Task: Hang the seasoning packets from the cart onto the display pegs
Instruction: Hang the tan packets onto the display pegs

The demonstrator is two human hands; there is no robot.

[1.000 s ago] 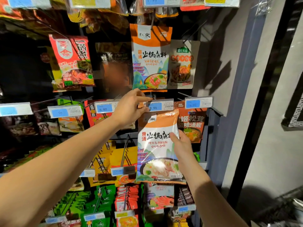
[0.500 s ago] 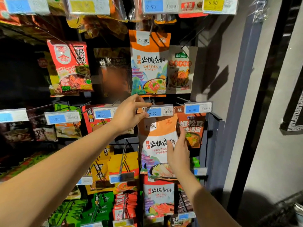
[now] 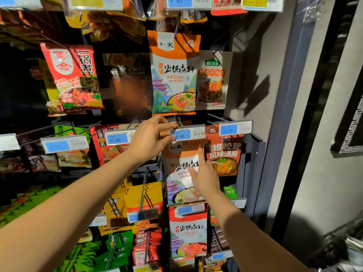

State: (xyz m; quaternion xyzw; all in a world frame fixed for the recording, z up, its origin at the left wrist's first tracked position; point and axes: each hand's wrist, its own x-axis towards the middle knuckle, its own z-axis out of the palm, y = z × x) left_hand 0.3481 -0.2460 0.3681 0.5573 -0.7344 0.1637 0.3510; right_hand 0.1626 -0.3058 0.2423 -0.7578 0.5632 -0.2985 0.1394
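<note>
Now, packet (image 3: 182, 173): an orange-and-white seasoning packet hanging flat under the 9.90 price tag (image 3: 188, 134), in the middle row towards the right edge of the display rack (image 3: 253, 173). Its top edge is hidden behind the tag, so whether its hole sits on the peg cannot be confirmed.
Left grip (image 3: 151, 139): thumb and forefinger pinch the left end of the price tag, at the peg's tip.
Right grip (image 3: 205, 174): released; straight fingers lie against the packet's face, forefinger pointing up, apparently steadying it.
Neighbours: a brown soup-base packet (image 3: 224, 152) just beside it on the right; a matching orange packet (image 3: 173, 73) on the peg above.
Progress: this packet appears hung, or nearly so; smoothing it and letting go of the tag are judged to remain.
Left to do: any further packets from the cart, which is not plainly shown.
</note>
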